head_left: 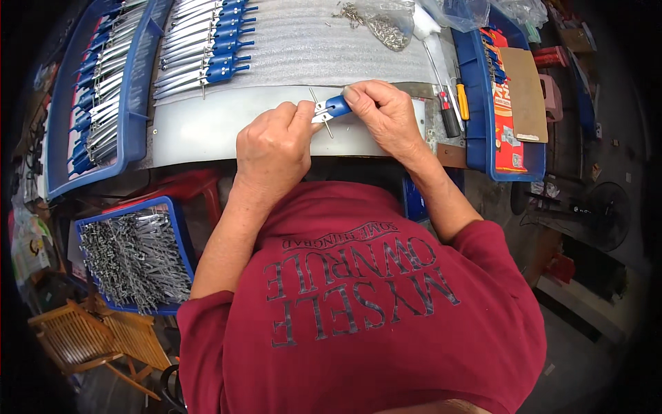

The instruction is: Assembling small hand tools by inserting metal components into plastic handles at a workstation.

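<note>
Over the front edge of the bench, my left hand [276, 141] is closed round a silver metal part, most of which is hidden in the fist. The part's far end carries a blue plastic sleeve [338, 105], and a thin metal cross pin [328, 129] sticks out on both sides. Thumb and fingers of my right hand [388, 117] pinch the blue sleeve at its outer end. Just behind, on grey foam sheeting [296, 55], lies a row of similar silver parts with blue ends [224, 45].
A long blue tray [131, 148] of such parts stands left. Below it, a blue crate [181, 241] holds bare metal parts. Right lie a black-handled screwdriver [450, 121], a yellow-handled one [462, 102] and a blue tray [476, 138] with cardboard. A clear bag [389, 31] holds small metal pieces.
</note>
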